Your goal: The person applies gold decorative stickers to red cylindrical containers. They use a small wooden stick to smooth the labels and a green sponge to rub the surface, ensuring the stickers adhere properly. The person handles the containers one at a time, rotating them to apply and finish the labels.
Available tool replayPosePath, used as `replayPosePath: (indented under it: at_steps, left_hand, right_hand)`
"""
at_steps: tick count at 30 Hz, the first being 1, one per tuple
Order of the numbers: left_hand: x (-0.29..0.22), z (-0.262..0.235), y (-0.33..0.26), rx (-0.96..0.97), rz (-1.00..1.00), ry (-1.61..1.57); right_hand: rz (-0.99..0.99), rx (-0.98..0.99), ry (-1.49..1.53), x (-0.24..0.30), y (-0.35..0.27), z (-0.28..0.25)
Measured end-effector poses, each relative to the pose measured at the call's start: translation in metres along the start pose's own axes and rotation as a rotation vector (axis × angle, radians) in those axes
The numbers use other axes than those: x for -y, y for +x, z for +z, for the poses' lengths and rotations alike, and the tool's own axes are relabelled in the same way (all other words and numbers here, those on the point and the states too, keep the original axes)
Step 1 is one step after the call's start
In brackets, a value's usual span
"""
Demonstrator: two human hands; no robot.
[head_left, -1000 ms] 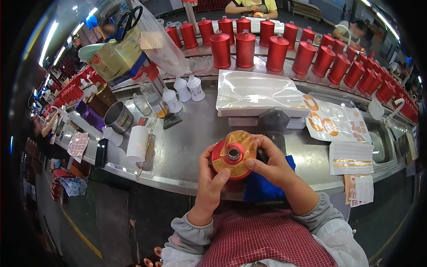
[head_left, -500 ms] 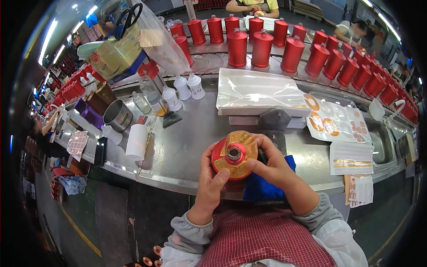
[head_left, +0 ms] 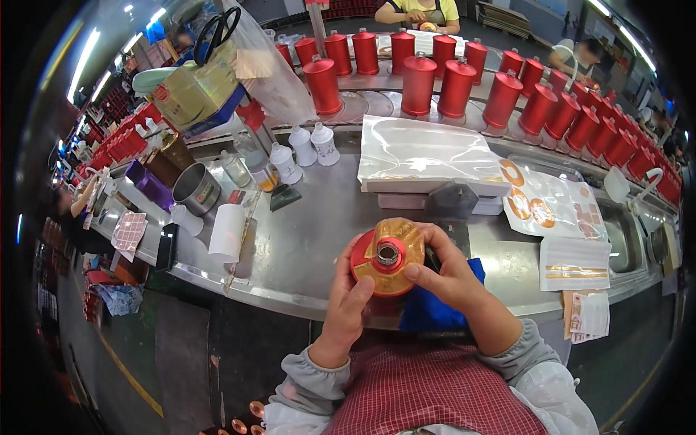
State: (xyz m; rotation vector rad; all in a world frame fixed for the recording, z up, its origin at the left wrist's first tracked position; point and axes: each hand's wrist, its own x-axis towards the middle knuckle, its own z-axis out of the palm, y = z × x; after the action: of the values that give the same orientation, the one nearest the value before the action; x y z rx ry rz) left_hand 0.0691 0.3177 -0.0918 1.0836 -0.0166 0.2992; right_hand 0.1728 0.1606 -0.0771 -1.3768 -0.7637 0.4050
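Note:
Between both hands, over the counter's near edge, is a red bottle (head_left: pixel 391 283) with its open neck turned up toward me. A gold decal (head_left: pixel 412 243) covers much of the shoulder around the neck. My left hand (head_left: pixel 351 290) grips the left side, thumb on the near part of the shoulder. On the right side, my right hand (head_left: pixel 442 268) is closed around the bottle, with its thumb pressed on the gold decal. The bottle's underside and most of its body are hidden from view. A blue cloth (head_left: pixel 433 304) lies just below my right hand.
Beyond the steel counter (head_left: pixel 312 232), red bottles (head_left: pixel 418 87) stand on a conveyor. A plastic-covered white stack (head_left: pixel 428 152) sits ahead; decal sheets (head_left: pixel 525 225) and a sink (head_left: pixel 623 235) are right. White bottles (head_left: pixel 325 145), a metal pot (head_left: pixel 196 187) and a paper roll (head_left: pixel 228 232) stand left.
The red bottles on the conveyor have moved to the right. My hands keep hold of the bottle, which is tilted slightly differently. The whole view has shifted a little.

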Motion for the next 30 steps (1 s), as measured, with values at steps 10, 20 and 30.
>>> replayPosePath:
  at_steps: [10,20,30]
  left_hand:
    - [0.0032,-0.0004,-0.0018,-0.009,0.007,0.053]
    - [0.0030,0.0007,-0.0021,-0.013,0.008,0.057]
    - [0.0042,0.0010,-0.0026,0.001,0.031,0.078]
  right_hand:
    - [0.078,0.030,0.092,0.0051,-0.0017,0.0001]
    - [0.063,0.036,0.074,0.0031,-0.0006,-0.0012]
    - [0.068,0.036,0.104,0.0040,-0.0015,0.0004]
